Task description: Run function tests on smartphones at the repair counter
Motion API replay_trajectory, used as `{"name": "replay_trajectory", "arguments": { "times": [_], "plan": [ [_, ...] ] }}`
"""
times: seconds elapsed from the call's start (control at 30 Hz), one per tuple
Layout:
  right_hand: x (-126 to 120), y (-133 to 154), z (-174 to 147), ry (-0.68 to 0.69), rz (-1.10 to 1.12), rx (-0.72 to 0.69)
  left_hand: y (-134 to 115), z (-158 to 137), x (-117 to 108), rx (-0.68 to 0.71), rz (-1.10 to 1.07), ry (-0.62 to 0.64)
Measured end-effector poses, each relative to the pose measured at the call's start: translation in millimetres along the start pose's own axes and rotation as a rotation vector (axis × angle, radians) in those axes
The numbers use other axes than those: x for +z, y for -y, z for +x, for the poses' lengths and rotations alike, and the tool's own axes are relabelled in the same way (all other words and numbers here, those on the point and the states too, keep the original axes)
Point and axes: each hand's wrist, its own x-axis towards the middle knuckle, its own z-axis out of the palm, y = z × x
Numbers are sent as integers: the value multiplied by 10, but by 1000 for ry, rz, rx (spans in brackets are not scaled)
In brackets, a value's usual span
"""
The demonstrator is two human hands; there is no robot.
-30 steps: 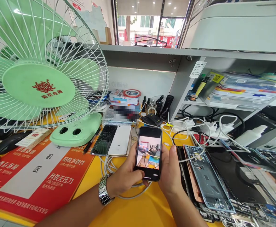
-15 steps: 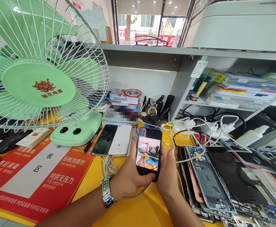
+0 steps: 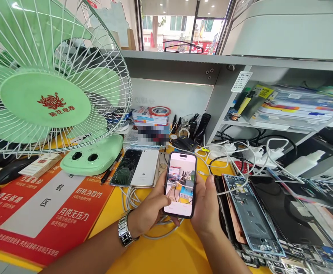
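A smartphone (image 3: 181, 184) in a dark case is held upright between my two hands above the yellow table. Its screen shows a picture of the clutter behind it, with a pale strip below. My left hand (image 3: 152, 207), with a metal watch (image 3: 125, 228) on the wrist, grips the phone's left side, its thumb at the lower left of the screen. Along the right edge my right hand (image 3: 205, 207) is wrapped, thumb pointing up; its other fingers are hidden behind the phone. Just left lie a cracked dark phone (image 3: 126, 167) and a white phone (image 3: 145, 168).
A green fan (image 3: 45, 99) stands at the left over a red printed board (image 3: 78, 228). On the right are stacked phone frames and screens (image 3: 253, 213). White cables and chargers (image 3: 252, 154) tangle below the shelf (image 3: 220, 95). Boxes with a tape roll (image 3: 160, 110) stand behind.
My left thumb has moved from the bottom right of the phone to the lower left of its screen. The screen's bottom strip has turned from black to pale.
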Motion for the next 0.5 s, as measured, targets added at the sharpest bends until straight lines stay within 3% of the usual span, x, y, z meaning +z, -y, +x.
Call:
{"name": "replay_trajectory", "arguments": {
  "times": [0.17,0.5],
  "plan": [
    [-6,25,6,16,-10,-4,-13,45,-21,-46,-134,42],
    [67,72,-40,22,39,-25,-32,35,-29,-24,-78,103]
  ]
}}
